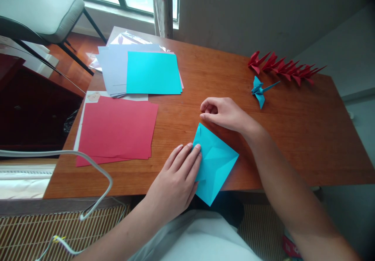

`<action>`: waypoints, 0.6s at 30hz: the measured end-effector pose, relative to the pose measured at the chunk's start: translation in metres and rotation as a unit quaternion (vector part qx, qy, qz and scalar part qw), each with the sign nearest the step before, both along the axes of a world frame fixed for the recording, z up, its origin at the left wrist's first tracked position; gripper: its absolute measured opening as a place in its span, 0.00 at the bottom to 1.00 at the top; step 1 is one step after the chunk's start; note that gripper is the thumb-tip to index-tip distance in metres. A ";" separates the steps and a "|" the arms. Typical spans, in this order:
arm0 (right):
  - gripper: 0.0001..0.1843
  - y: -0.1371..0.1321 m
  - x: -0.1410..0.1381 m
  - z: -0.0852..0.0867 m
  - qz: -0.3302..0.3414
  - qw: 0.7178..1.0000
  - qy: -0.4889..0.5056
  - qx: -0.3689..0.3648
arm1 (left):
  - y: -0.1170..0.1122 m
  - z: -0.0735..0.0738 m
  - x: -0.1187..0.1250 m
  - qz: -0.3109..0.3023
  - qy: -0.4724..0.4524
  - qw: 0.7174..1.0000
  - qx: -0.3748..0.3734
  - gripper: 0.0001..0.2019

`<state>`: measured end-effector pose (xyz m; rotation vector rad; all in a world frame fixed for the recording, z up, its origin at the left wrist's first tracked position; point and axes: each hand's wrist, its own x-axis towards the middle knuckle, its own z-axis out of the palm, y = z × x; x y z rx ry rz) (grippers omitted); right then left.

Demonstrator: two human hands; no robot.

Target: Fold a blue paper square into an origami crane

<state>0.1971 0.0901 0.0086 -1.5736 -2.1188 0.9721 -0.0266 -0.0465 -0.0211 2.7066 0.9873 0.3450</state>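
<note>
A folded turquoise sheet of paper (pixel 218 155) lies near the front edge of the table, turned like a diamond, with crease lines across it. My left hand (pixel 178 175) rests flat on its left side, fingers stretched out and hiding that edge. Just above the paper's top corner is my right hand (pixel 224 112), its fingers curled in towards the thumb. Nothing shows between them, and this hand looks apart from the paper.
Red paper sheets (pixel 117 130) lie at the left, with turquoise sheets (pixel 154 73) on pale sheets (pixel 113 67) behind. A blue paper crane (pixel 259 91) and a row of several red paper cranes (pixel 287 68) stand at the right. A white cable (pixel 99 169) hangs at the left front.
</note>
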 end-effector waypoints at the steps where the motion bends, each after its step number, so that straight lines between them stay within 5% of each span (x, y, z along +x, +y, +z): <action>1: 0.10 -0.004 -0.001 0.001 0.009 1.000 -0.007 0.005 | 0.000 0.000 0.000 -0.001 0.000 1.000 0.001 0.27; 5: 0.28 -0.018 -0.006 0.002 0.036 0.996 -0.062 0.045 | 0.000 -0.001 0.000 -0.004 -0.004 1.000 0.009 0.27; 18: 0.07 0.007 0.003 -0.008 -0.001 0.999 -0.009 0.040 | -0.001 -0.002 -0.003 0.001 -0.021 1.000 -0.008 0.28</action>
